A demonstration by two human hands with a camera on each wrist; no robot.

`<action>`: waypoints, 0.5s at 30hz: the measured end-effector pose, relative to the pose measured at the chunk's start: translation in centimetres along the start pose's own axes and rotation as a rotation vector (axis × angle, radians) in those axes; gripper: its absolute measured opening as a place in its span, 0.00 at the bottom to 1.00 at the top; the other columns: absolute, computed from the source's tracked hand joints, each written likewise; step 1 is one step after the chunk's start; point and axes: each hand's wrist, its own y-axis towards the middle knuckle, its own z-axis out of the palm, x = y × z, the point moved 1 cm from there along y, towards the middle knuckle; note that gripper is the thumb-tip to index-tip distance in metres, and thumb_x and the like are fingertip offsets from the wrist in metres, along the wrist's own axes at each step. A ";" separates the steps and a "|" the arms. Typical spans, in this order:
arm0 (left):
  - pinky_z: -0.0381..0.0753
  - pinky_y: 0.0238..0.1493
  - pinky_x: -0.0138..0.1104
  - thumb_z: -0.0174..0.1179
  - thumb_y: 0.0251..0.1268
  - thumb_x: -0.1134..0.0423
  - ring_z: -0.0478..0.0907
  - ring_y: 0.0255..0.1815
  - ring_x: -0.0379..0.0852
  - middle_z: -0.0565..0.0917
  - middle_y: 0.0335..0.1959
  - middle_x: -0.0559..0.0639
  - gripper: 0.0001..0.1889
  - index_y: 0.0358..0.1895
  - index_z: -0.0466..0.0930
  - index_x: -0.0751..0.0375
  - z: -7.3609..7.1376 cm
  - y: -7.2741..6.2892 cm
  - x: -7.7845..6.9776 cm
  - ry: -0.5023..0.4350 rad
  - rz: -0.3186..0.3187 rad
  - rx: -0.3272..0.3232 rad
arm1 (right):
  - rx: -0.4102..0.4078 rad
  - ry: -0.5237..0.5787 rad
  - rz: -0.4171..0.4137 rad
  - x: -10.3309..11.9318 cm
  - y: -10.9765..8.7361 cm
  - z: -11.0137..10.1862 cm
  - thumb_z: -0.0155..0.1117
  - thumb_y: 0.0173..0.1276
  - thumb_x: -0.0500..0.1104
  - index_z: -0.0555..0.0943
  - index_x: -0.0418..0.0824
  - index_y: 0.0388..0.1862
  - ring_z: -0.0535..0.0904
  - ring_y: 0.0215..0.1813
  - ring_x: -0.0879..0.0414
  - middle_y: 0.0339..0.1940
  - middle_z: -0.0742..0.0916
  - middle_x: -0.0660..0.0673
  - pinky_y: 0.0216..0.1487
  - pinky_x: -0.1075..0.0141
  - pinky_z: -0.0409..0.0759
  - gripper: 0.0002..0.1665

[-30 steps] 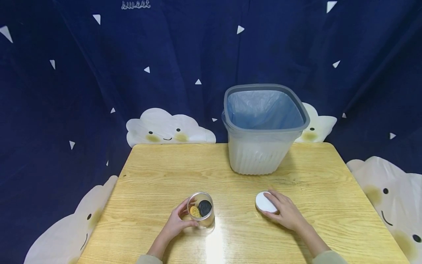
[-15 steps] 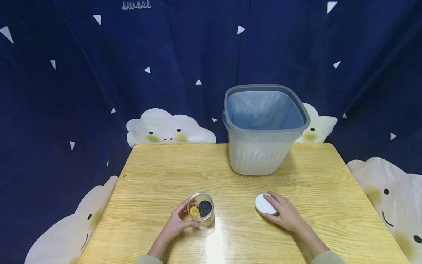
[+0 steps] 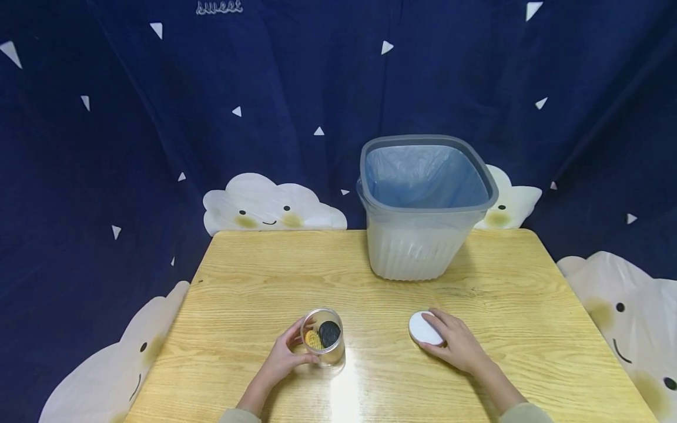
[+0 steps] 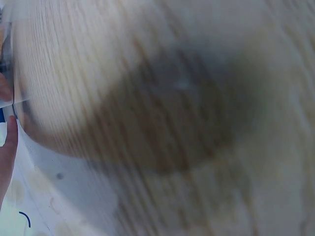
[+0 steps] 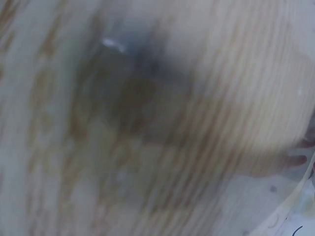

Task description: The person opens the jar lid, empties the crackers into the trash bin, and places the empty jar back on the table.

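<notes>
In the head view, my left hand point(image 3: 285, 355) grips a clear round jar point(image 3: 332, 356) from its left side, thumb in front and fingers behind. The jar stands upright without a cover; inside it a black biscuit point(image 3: 329, 333) leans beside a golden-yellow biscuit point(image 3: 313, 339). Off to the right, my right hand point(image 3: 459, 342) holds a round white lid point(image 3: 425, 329) by its right edge, low over the table. A finger point(image 4: 9, 147) shows at the left edge of the left wrist view. The right wrist view has only a fingertip point(image 5: 296, 160) at its right edge.
Behind the lid stands a tall translucent bin point(image 3: 412, 247) with a grey rim and a bag lining it. The wooden table point(image 3: 275, 270) has a dark blue curtain point(image 3: 296, 88) with clouds and white triangles around its far side.
The right hand and the white lid have shifted very slightly toward the near edge. The left hand and the jar stay in place.
</notes>
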 end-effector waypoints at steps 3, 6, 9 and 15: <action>0.66 0.59 0.40 0.71 0.40 0.71 0.62 0.62 0.65 0.67 0.62 0.67 0.45 0.66 0.57 0.69 0.0 0.0 0.0 -0.005 0.001 0.001 | 0.004 0.001 0.009 0.0 0.0 0.1 0.65 0.54 0.62 0.72 0.44 0.61 0.70 0.57 0.38 0.60 0.73 0.38 0.54 0.42 0.66 0.38; 0.67 0.59 0.40 0.71 0.41 0.71 0.62 0.62 0.65 0.67 0.62 0.67 0.45 0.66 0.57 0.70 0.0 0.0 0.1 -0.003 0.008 0.004 | 0.014 0.013 0.027 0.0 -0.1 0.1 0.65 0.54 0.62 0.71 0.45 0.61 0.69 0.58 0.38 0.61 0.73 0.38 0.56 0.43 0.64 0.39; 0.67 0.59 0.42 0.71 0.41 0.71 0.62 0.62 0.65 0.66 0.62 0.67 0.45 0.66 0.57 0.70 0.1 0.0 0.1 0.000 0.014 0.005 | 0.020 0.020 0.039 0.0 -0.1 0.1 0.64 0.54 0.63 0.71 0.45 0.62 0.68 0.59 0.39 0.61 0.73 0.38 0.57 0.44 0.63 0.40; 0.66 0.60 0.43 0.70 0.41 0.71 0.62 0.62 0.64 0.66 0.62 0.67 0.45 0.67 0.56 0.70 0.1 0.0 0.0 -0.004 0.008 0.003 | 0.006 0.016 0.039 0.1 -0.1 0.3 0.65 0.53 0.63 0.70 0.46 0.62 0.68 0.60 0.40 0.61 0.73 0.39 0.58 0.45 0.62 0.40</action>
